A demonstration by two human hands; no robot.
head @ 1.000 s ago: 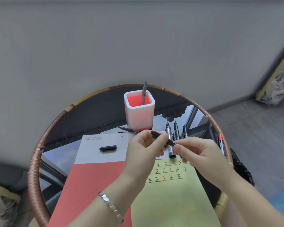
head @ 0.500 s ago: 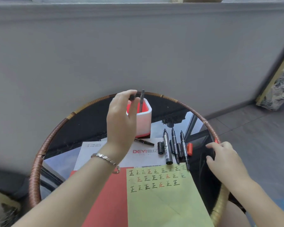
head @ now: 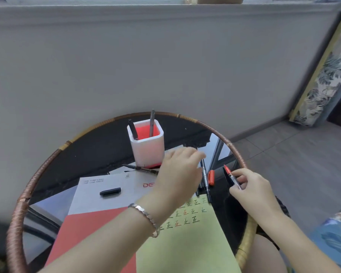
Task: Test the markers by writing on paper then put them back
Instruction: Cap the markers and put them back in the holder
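Markers are mid-shuffle: two already stand in the white pen cup (head: 147, 142), a black one (head: 132, 130) and a grey one (head: 152, 123). A bunch of black markers (head: 205, 178) lies flat on the glass table (head: 18, 213), just past the top edge of the yellow-green paper (head: 185, 237).

The right hand (head: 252, 188) has the red marker (head: 231, 177) pinched between thumb and curled fingers, red end pointing up and away from the person. Its orange cap (head: 211, 177) sits on the table between that marker and the black bunch, so I'd guess this one's uncapped and either about to be tested or ready for capping.

The left hand (head: 179, 172) is palm-down right over the black bunch, fingers (head: 195, 155) stretched loose and blurry, nothing gripped as far as I can see. My read: it's going for the next marker.

Next move needs the red tip brought down to a blank spot under the rows of characters. A stray black cap (head: 110, 191) lies on the white sheet (head: 91, 196).
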